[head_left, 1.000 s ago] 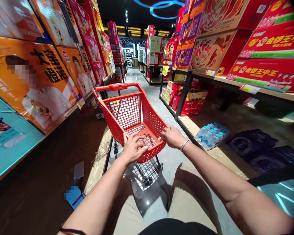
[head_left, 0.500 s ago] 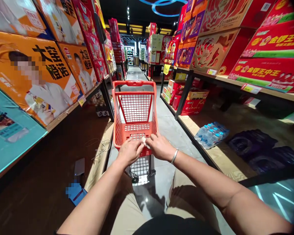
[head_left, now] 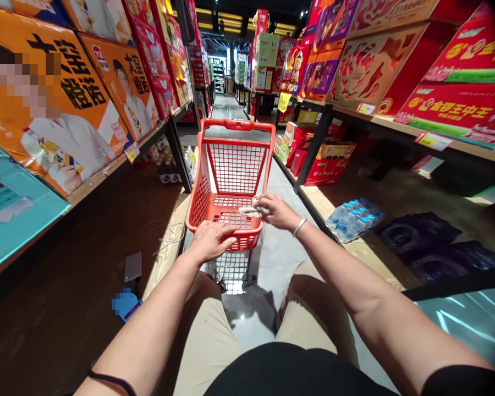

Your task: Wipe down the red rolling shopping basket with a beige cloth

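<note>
A red plastic shopping cart [head_left: 236,126] stands upright in front of my knees, its basket showing a bare grid floor. My left hand [head_left: 211,240] lies at the left part of the basket's near rim, fingers stretched out over it and thumb apart, holding nothing. In my right hand [head_left: 274,210] is a crumpled off-white cloth [head_left: 247,211], gripped at the cart's right rim. One end of the cloth sticks out leftward over the basket. My right fingers partly hide the rest of it.
Shelves flank the aisle closely. Orange cartons [head_left: 66,99] are stacked left, red cartons [head_left: 457,113] right. Shrink-wrapped water bottles [head_left: 355,219] lie on the low right shelf. A power bank [head_left: 132,266], a blue item [head_left: 126,304] and a thin cable [head_left: 171,235] lie low on the left.
My hands have moved apart from the middle of the near rim: the left slightly left, the right forward and right with the cloth. More of the cloth shows. The view has tilted down a little.
</note>
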Demonstrator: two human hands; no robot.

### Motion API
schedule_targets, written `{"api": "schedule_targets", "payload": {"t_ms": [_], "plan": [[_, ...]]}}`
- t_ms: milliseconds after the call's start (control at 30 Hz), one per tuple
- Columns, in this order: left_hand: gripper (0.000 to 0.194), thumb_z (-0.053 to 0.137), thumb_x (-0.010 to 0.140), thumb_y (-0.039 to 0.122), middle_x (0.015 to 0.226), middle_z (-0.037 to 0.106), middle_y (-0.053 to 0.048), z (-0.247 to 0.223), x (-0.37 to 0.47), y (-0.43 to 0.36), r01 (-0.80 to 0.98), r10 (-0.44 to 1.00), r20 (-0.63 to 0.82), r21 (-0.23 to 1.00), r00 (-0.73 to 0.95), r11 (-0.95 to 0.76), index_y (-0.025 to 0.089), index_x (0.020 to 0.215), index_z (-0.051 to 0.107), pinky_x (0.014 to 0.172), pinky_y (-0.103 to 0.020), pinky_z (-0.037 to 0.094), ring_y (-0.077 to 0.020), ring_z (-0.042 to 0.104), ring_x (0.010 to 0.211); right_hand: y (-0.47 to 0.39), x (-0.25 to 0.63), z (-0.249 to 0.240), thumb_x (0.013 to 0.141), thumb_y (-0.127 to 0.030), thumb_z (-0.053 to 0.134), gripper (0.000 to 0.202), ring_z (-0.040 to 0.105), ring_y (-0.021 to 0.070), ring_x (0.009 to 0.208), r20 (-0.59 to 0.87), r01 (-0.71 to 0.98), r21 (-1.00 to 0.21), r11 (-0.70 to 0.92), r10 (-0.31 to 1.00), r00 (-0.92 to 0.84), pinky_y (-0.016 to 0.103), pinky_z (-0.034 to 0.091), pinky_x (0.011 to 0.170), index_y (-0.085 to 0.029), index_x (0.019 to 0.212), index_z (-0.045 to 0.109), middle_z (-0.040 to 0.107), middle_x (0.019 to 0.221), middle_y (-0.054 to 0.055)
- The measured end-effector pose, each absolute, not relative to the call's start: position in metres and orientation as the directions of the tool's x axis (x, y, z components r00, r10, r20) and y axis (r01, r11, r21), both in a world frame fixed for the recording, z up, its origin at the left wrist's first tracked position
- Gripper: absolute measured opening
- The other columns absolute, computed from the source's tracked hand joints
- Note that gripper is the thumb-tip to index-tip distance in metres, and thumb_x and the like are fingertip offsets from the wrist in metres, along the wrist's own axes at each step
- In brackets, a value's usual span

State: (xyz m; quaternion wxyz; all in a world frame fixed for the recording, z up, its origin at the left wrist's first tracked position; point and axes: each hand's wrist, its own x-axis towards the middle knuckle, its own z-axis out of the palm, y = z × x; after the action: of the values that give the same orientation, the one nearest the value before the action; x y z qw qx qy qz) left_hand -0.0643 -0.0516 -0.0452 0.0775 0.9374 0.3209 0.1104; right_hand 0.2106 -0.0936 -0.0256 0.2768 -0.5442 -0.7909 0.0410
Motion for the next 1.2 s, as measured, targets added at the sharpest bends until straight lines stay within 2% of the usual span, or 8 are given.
{"api": "schedule_targets", "payload": {"t_ms": [100,233,367,467,633,900,1033,1200], "plan": [[0.033,0.054,0.099,0.048,0.113,0.077,-0.004,-0.047,-0.062,-0.055,0.615,0.638,0.163,0.174,0.753,-0.77,0.034,0.124,0.07,0.086,-0.042,0.039,-0.0263,0.068,0.103,-0.133,0.183,-0.052,0.077,-0.002,0.06,0.041,0.055,0.0234,0.119,0.488,0.833,-0.371,0.411,0.849,-0.202,0.04,0.039,0.098,-0.021,0.113,0.067,0.063,0.129,0.008],[0.026,0.057,0.097,0.047,0.108,0.077,-0.003,-0.049,-0.057,-0.066,0.629,0.653,0.208,0.174,0.728,-0.757,0.026,0.106,0.07,0.086,-0.041,0.035,-0.0264,0.065,0.103,-0.165,0.165,-0.059,0.083,-0.006,0.059,0.046,0.055,0.0237,0.117,0.511,0.821,-0.315,0.477,0.814,-0.276,0.041,0.042,0.098,-0.023,0.125,0.064,0.062,0.133,0.008],[0.028,0.056,0.098,0.048,0.092,0.074,-0.004,-0.051,-0.054,-0.074,0.644,0.66,0.232,0.151,0.715,-0.75,0.022,0.09,0.062,0.085,-0.04,0.033,-0.0247,0.063,0.093,-0.121,0.199,-0.036,0.085,-0.004,0.058,0.04,0.054,0.0245,0.116,0.442,0.86,-0.22,0.46,0.833,-0.332,0.045,0.041,0.101,-0.025,0.116,0.071,0.061,0.138,0.005],[0.036,0.051,0.1,0.051,0.083,0.07,-0.001,-0.052,-0.058,-0.074,0.627,0.647,0.246,0.165,0.721,-0.761,0.021,0.082,0.057,0.086,-0.04,0.032,-0.0216,0.062,0.084,-0.06,0.232,-0.017,0.078,0.002,0.062,0.045,0.051,0.0264,0.12,0.392,0.911,-0.264,0.318,0.898,-0.2,0.048,0.039,0.106,-0.022,0.114,0.074,0.061,0.14,0.006],[0.043,0.043,0.103,0.052,0.079,0.069,-0.002,-0.056,-0.07,-0.073,0.613,0.637,0.308,0.181,0.707,-0.769,0.021,0.08,0.06,0.083,-0.038,0.03,-0.0192,0.06,0.078,-0.021,0.229,-0.01,0.08,0.004,0.061,0.035,0.054,0.0234,0.122,0.413,0.891,-0.372,0.262,0.906,-0.094,0.042,0.039,0.109,-0.01,0.111,0.072,0.063,0.132,0.015],[0.039,0.041,0.105,0.053,0.088,0.075,0.001,-0.059,-0.086,-0.071,0.578,0.597,0.377,0.176,0.709,-0.797,0.031,0.104,0.073,0.082,-0.039,0.028,-0.018,0.063,0.083,-0.126,0.162,-0.049,0.084,-0.004,0.059,0.035,0.055,0.0223,0.122,0.531,0.78,-0.318,0.54,0.782,-0.325,0.041,0.041,0.104,-0.024,0.112,0.069,0.067,0.124,0.007],[0.047,0.042,0.103,0.058,0.082,0.073,0.0,-0.057,-0.082,-0.072,0.616,0.635,0.342,0.177,0.693,-0.768,0.025,0.086,0.07,0.084,-0.04,0.028,-0.0179,0.062,0.082,-0.08,0.189,-0.054,0.076,-0.006,0.062,0.044,0.054,0.0252,0.126,0.587,0.762,-0.523,0.383,0.809,-0.004,0.048,0.039,0.111,-0.022,0.116,0.067,0.062,0.132,0.01],[0.047,0.043,0.101,0.058,0.082,0.074,0.0,-0.055,-0.076,-0.075,0.645,0.668,0.327,0.192,0.669,-0.74,0.025,0.08,0.068,0.084,-0.04,0.029,-0.0185,0.062,0.082,-0.058,0.186,-0.082,0.078,-0.016,0.057,0.044,0.05,0.022,0.131,0.551,0.574,-0.764,0.295,0.761,0.342,0.043,0.038,0.117,-0.02,0.122,0.06,0.052,0.137,0.014]]}}
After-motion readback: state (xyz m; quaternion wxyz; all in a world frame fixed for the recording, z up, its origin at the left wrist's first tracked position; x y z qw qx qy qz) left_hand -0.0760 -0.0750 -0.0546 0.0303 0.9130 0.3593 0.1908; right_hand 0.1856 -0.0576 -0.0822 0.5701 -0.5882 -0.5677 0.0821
